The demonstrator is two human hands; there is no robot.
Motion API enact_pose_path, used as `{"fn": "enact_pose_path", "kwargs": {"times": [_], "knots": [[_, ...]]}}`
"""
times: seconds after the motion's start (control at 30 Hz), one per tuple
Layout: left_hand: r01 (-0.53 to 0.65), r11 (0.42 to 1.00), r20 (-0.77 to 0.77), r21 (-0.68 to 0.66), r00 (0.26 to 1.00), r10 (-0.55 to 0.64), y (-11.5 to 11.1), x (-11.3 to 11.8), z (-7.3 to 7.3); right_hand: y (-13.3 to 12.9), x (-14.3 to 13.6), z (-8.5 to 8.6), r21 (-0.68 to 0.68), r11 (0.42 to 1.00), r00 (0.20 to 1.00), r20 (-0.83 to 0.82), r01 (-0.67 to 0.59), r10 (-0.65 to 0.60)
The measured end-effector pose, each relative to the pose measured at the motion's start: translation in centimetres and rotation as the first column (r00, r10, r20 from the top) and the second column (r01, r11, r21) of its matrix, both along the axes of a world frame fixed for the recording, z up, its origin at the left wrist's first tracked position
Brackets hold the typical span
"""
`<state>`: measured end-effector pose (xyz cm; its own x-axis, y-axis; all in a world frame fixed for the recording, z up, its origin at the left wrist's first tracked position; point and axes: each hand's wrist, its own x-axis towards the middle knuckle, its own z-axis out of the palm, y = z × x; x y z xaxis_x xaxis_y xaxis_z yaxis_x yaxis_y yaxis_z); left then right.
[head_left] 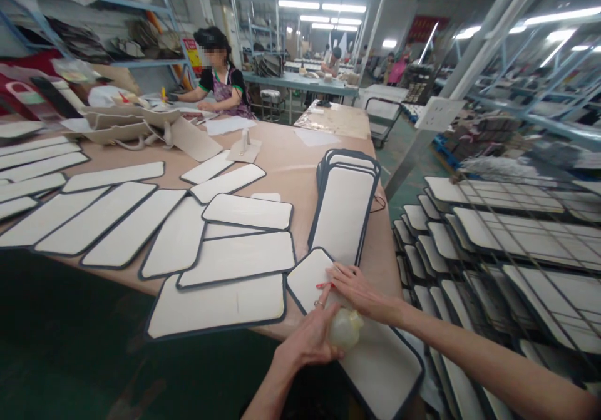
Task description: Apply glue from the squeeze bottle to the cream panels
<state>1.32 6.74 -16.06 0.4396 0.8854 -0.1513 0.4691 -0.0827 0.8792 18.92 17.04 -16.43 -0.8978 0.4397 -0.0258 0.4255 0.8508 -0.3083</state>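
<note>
My left hand (pixel 312 338) is wrapped round a translucent squeeze bottle (pixel 345 331) with pale yellowish contents. Near the left index fingertip a small red tip (pixel 323 285) shows; its join to the bottle is hidden. Under both hands lies a white panel with a dark edge (pixel 382 370), slanting across the table corner and overhanging the front. My right hand (pixel 353 287) lies on its upper part with the fingers stretched out, close to the red tip. Just beyond is a stack of similar panels (pixel 345 204).
Overlapping dark-edged panels (pixel 220 307) spread over the table's left side. To the right stands a wire rack (pixel 516 251) loaded with panels, behind a metal post (pixel 408 151). Bag parts (pixel 136 126) lie at the far left. A co-worker (pixel 220 85) sits across the table.
</note>
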Motion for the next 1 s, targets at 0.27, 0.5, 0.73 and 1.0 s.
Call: {"fn": "enact_pose_path", "kwargs": {"times": [0.27, 0.5, 0.73, 1.0], "knots": [[-0.011, 0.999, -0.018, -0.039, 1.0, 0.01, 0.3, -0.4, 0.1, 0.7, 0.8, -1.4, -0.148, 0.989, 0.974, -0.225, 0.005, -0.038], [-0.003, 0.998, -0.044, -0.065, 0.999, 0.0, 0.7, -0.6, -0.5, 2.9, 1.4, 2.2, -0.259, 0.953, 0.887, -0.386, 0.159, -0.254], [-0.076, 0.997, 0.109, 0.009, 0.991, 0.075, 0.1, -1.2, -1.4, 1.2, 1.6, 3.4, -0.164, 0.966, 0.9, -0.36, 0.198, -0.245], [-0.142, 0.989, 0.266, -0.048, 0.952, 0.15, -0.1, -1.9, -1.7, 0.4, 0.1, 0.7, -0.047, 0.989, 0.949, -0.278, 0.142, -0.149]]}}
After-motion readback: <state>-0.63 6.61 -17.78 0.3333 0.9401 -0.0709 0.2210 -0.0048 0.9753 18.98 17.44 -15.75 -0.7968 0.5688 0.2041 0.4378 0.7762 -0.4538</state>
